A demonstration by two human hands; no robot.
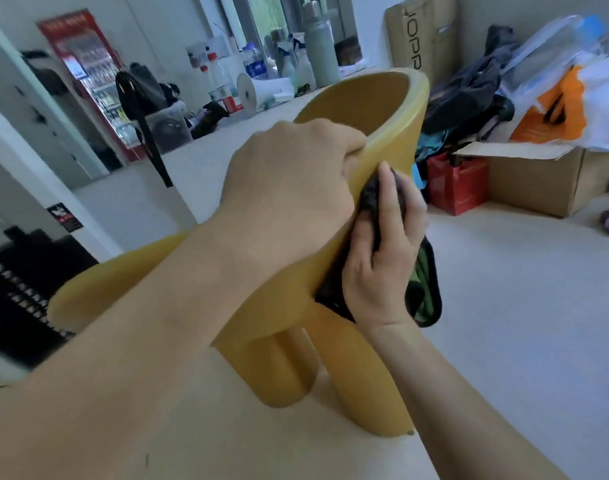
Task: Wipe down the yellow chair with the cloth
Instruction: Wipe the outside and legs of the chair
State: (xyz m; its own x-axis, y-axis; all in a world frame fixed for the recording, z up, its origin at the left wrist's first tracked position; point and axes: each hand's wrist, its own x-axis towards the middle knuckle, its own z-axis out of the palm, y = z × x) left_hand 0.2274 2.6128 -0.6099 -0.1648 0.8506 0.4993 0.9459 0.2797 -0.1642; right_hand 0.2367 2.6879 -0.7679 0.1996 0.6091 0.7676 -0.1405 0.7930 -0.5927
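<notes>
Left hand point(289, 174) grips the yellow chair point(375, 98) rim, right hand point(382, 268) holds the cloth point(427, 292) against it; a hard shove could tip it.

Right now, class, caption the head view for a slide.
Left hand grips the chair while right hand presses the cloth against it.

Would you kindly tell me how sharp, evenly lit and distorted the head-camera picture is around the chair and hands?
Head view: light is soft and even, with no glare on the yellow chair; head view: the left hand, right hand and dark cloth are slightly soft, the bottles behind blurrier; head view: the wide-angle lens tilts and bends the room's lines.
</notes>
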